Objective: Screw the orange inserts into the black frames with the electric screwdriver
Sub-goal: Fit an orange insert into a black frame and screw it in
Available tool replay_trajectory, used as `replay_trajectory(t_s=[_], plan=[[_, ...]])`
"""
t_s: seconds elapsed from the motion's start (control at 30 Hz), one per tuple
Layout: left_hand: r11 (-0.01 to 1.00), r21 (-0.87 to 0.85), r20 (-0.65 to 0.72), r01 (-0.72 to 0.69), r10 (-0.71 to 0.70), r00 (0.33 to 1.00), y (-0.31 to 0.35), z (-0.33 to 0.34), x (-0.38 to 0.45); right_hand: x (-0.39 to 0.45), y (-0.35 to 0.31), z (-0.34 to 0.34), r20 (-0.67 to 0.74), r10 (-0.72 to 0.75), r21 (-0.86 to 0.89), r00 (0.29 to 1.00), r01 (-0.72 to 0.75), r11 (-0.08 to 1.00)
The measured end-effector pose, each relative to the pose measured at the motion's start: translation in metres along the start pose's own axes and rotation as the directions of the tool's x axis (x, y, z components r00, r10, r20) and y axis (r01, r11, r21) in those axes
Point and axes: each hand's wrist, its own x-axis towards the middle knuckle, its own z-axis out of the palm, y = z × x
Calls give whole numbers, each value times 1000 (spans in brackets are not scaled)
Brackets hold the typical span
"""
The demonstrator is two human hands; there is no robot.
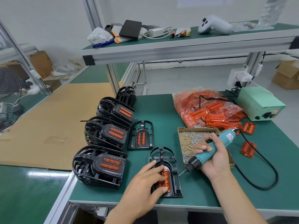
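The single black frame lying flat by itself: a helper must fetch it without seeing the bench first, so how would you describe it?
Start at the green worktable and find the three stacks of black frames along its left side. Just right of the middle stack, left of the cardboard screw tray, lies the single black frame. Unlike the stacks it lies flat and alone, and no hand touches it.

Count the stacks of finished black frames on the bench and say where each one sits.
3 stacks of finished frames, in a line left of the work area: near stack, middle stack, far stack. A further frame behind the far stack is partly hidden, so it may begin a fourth.
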Motion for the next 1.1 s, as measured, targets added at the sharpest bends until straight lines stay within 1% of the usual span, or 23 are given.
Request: replay_trajectory(t_s=[0.07,0.13,0.2,0.23,0.3,0.33,0.37,0.43,0.47,0.5,0.57,0.6,0.67,0.73,0.8,0.9,1.03,1.1], plan=[[1000,3,7,-10,10,1000,-1,0,0,1,0,0,-1,-1,-2,1000,1,1000],[998,46,-8,-38,39,999,1,0,-1,1,0,0,0,0,-1,1000,0,1000],[992,102,-86,-71,80,993,6,2,1,0,-1,0,4,1,1,1000,-1,1000],[993,90,-155,-78,92,984,10,1,3,0,-1,0,6,5,1,1000,-5,1000],[998,8,-286,-69,69,956,20,-3,13,0,0,-1,10,2,3,1000,-2,1000],[998,-37,-319,-56,41,947,26,-7,22,0,0,-1,11,-2,3,1000,2,1000],[996,-82,-321,-39,11,947,33,-11,34,1,0,-2,15,-4,3,1000,4,1000],[990,-137,-261,-20,-16,965,48,-19,64,2,0,-2,25,-2,-3,1000,2,1000],[993,-117,-221,-31,4,975,54,-20,82,2,0,-2,29,-1,-9,1000,1,1000],[997,-62,-175,-45,34,984,60,-19,102,2,0,-2,30,-3,-15,1000,3,1000],[989,133,-69,-64,74,995,73,-10,139,2,-1,-2,24,-14,-21,1000,14,1000],[963,261,-18,-73,80,997,78,-5,154,1,-2,-2,20,-19,-20,1000,19,1000],[859,501,94,-107,69,993,84,8,174,1,-2,-1,15,-18,-13,1000,18,1000],[765,626,187,-152,43,981,86,18,183,1,-2,0,4,-14,-4,1000,14,1000],[743,649,209,-160,28,977,84,25,185,1,-1,0,-11,-14,2,1000,14,1000],[762,630,195,-152,35,980,79,30,183,1,-1,1,-15,-18,3,1000,18,1000],[838,530,166,-127,44,985,73,31,182,1,0,2,-11,-9,7,1000,9,1000],[911,403,132,-91,40,990,72,31,180,1,-1,2,-15,-9,13,1000,9,1000]])
